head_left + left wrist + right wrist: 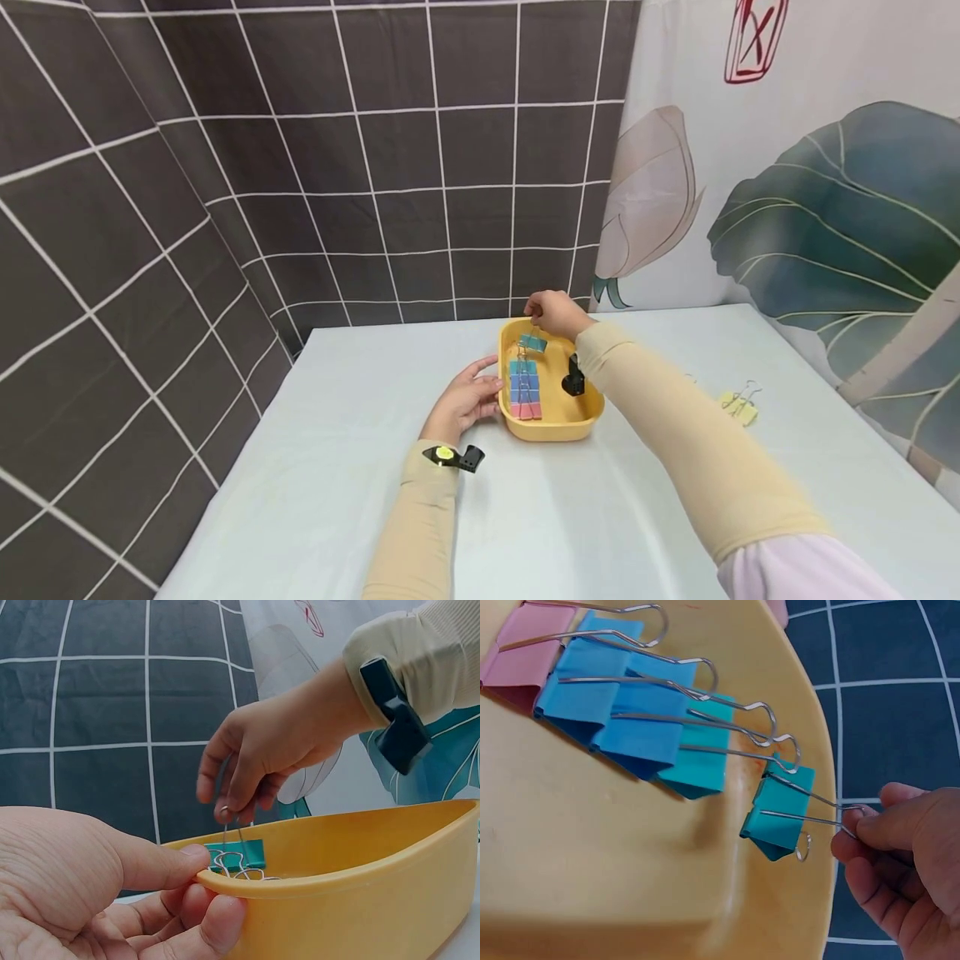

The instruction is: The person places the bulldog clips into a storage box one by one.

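My right hand (558,314) pinches the wire handle of a teal binder clip (784,806) between thumb and fingertips, over the far end of a yellow plastic tray (555,432). The clip hangs at the tray's far inner end, seen also in the left wrist view. My left hand (468,398) holds the tray's left rim, thumb on top and fingers against the outer wall. Inside, along the left side, a row of binder clips lies overlapping: a pink clip (529,652) nearest, then blue clips (649,712), then another teal clip (705,754), their wire handles pointing toward the far end.
Yellow binder clips (738,408) lie on the white table (360,500) to the right, partly behind my right forearm. A dark grid-patterned curtain (390,167) stands behind and to the left, and a flowered curtain (825,250) on the right.
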Available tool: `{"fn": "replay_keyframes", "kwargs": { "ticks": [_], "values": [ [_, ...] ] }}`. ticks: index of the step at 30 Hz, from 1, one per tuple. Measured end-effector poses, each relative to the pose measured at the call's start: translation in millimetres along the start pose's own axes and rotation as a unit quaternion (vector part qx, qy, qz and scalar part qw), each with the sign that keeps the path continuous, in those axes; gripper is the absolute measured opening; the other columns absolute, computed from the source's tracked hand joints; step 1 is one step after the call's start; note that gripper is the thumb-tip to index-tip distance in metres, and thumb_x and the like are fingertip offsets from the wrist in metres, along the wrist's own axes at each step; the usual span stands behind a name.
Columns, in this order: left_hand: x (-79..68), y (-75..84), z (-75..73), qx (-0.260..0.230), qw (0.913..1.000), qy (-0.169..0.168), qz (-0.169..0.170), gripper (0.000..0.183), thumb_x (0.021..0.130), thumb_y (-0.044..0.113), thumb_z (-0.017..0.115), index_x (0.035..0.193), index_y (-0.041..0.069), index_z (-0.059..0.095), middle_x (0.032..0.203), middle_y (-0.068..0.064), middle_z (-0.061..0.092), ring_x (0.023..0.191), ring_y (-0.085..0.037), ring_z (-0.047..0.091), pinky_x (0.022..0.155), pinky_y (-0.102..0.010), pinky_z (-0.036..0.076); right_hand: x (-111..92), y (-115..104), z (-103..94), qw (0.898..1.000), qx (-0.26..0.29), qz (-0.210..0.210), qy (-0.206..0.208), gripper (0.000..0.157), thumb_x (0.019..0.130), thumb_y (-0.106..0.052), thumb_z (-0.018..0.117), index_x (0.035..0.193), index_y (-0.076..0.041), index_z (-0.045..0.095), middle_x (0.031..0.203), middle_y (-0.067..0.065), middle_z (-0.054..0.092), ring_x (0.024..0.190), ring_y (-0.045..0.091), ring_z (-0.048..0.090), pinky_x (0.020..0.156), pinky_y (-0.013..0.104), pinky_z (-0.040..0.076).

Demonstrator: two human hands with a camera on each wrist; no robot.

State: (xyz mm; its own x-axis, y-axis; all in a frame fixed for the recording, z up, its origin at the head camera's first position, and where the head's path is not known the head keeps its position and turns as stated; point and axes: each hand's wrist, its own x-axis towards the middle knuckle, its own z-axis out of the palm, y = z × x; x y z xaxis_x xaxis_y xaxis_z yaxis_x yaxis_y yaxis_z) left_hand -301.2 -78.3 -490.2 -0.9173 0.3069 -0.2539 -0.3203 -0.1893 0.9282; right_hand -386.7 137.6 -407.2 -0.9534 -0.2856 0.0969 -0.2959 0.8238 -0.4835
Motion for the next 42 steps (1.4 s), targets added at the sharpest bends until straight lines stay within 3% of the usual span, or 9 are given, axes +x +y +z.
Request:
{"fn": "replay_keyframes", "kwargs": {
  "ticks": [7, 22, 29, 42],
  "values": [
    [1.2, 1.4, 1.7, 0.011, 0.9999, 0.002, 0.005, 0.059, 0.097, -0.001, 0.062, 0.150, 0.019, 0.047, 0.105, -0.009, 0.064, 0.075, -0.015, 0.062, 0.057, -0.024, 0.058, 0.8, -1.3, 8.5, 1.000, 0.015, -0.015, 0.010, 0.013, 0.096, 0.001, 0.063, 0.107, -0.001, 0.069, 0.100, 0.012, 0.070, 0.092, 0.025, 0.062, 0.082, 0.036, 0.057],
    [1.0, 0.0, 2.1, 0.013, 0.9999, 0.011, 0.002, 0.058, 0.097, 0.000, 0.063, 0.150, 0.020, 0.048, 0.103, -0.007, 0.065, 0.074, -0.014, 0.062, 0.056, -0.024, 0.058, 4.0, -3.4, 21.5, 0.999, 0.017, -0.038, -0.011, 0.011, 0.094, 0.003, 0.065, 0.104, 0.001, 0.071, 0.096, 0.011, 0.070, 0.086, 0.021, 0.063, 0.075, 0.030, 0.055],
    [-0.1, 0.7, 1.1, 0.011, 0.9999, 0.011, 0.001, 0.059, 0.097, 0.000, 0.063, 0.150, 0.020, 0.048, 0.101, -0.007, 0.065, 0.074, -0.014, 0.062, 0.056, -0.023, 0.058, 3.7, -2.0, 26.6, 0.999, 0.027, -0.035, -0.030, 0.012, 0.097, 0.002, 0.062, 0.106, 0.000, 0.070, 0.099, 0.011, 0.071, 0.089, 0.021, 0.066, 0.078, 0.032, 0.057],
    [1.0, -1.0, -0.2, 0.003, 0.9999, 0.010, -0.003, 0.059, 0.097, -0.001, 0.063, 0.150, 0.020, 0.048, 0.103, -0.008, 0.064, 0.074, -0.014, 0.062, 0.056, -0.024, 0.058, 4.2, -4.3, 33.5, 0.999, 0.017, -0.029, -0.023, 0.017, 0.097, 0.005, 0.059, 0.107, -0.001, 0.070, 0.102, 0.012, 0.070, 0.095, 0.023, 0.065, 0.083, 0.034, 0.057]
  ]
}}
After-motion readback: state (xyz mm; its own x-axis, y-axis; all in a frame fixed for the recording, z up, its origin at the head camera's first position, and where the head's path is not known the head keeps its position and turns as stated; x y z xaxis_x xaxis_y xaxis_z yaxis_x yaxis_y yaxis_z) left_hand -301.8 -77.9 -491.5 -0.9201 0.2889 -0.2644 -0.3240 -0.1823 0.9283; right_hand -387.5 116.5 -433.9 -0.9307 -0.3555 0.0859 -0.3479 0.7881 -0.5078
